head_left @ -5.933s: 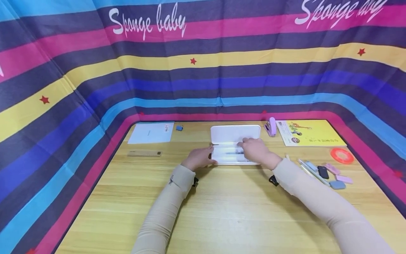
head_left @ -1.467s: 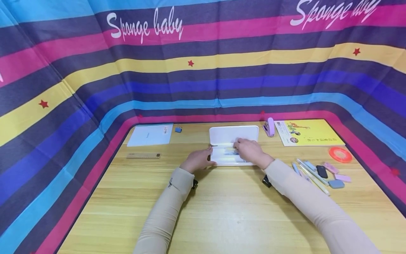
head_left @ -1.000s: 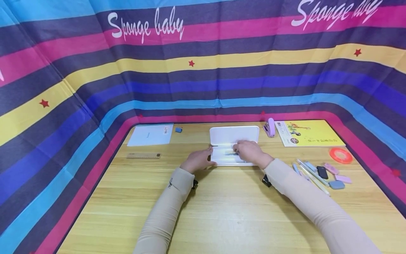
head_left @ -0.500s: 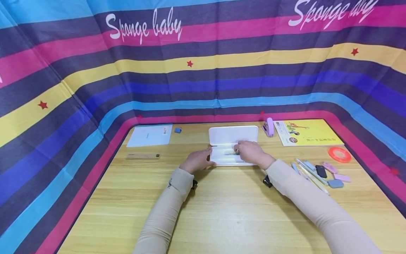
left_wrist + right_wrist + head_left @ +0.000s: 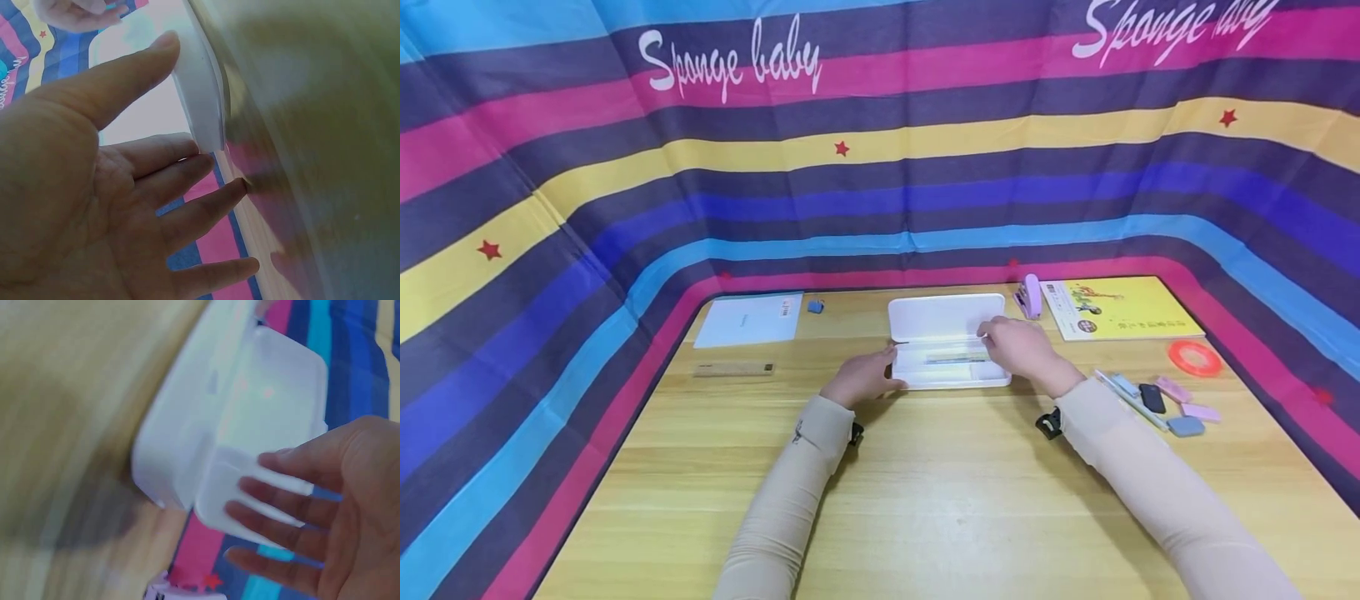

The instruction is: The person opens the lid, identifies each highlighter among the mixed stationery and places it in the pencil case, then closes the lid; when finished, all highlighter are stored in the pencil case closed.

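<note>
A white pencil case [image 5: 947, 318] stands with its lid raised at the back middle of the table. Several thin pens [image 5: 957, 360] lie in its tray, too small to tell apart. My left hand [image 5: 859, 377] rests against the case's left end, thumb at the front corner; in the left wrist view its fingers are spread and fairly straight. My right hand [image 5: 1022, 346] is over the case's right end by the lid's lower corner. In the right wrist view, its fingers [image 5: 269, 531] are extended in front of the lid, with nothing held.
Right of the case are a purple stapler [image 5: 1030, 297], a yellow book [image 5: 1123, 308], an orange tape roll [image 5: 1195, 358], several erasers [image 5: 1185, 427] and pens [image 5: 1138, 404]. Leftward lie a pale booklet [image 5: 748, 321], a blue sharpener [image 5: 816, 307] and a ruler [image 5: 733, 368].
My right hand has moved from inside the tray to the right, near the lid's corner, uncovering more of the pens in the case. My left hand stays at the left end.
</note>
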The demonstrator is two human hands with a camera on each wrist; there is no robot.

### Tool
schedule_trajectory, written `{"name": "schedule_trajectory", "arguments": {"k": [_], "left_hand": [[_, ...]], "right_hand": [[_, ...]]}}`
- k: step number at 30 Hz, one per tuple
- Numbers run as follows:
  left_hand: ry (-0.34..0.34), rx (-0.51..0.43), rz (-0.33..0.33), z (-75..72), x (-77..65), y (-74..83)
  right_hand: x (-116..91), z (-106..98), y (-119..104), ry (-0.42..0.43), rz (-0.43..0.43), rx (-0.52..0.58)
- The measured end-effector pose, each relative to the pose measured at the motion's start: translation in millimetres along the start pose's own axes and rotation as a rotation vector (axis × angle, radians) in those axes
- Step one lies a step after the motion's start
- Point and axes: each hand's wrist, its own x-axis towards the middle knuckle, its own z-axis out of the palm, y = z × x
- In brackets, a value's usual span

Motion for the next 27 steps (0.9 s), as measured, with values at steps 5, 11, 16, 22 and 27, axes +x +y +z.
{"name": "schedule_trajectory", "arguments": {"k": [5,11,16,22,27], "left_hand": [[0.002,-0.019,0.000,-0.6,-0.9,-0.7],[0.015,-0.022,-0.009,-0.2,-0.2,-3.7],[0.019,-0.034,-0.006,-0.9,-0.6,-5.1],[0.024,-0.049,-0.017,-1.0,-0.7,-6.9],[0.031,-0.054,-0.025,-1.6,-1.4,-8.5]], "right_hand": [[-11,-15,13,-0.066,0.139,-0.025],[-26,-27,28,-0.189,0.266,-0.018],[-37,-32,37,-0.230,0.363,-0.008],[-52,-41,47,-0.310,0.489,0.027],[-65,-48,59,-0.389,0.524,0.029]]}}
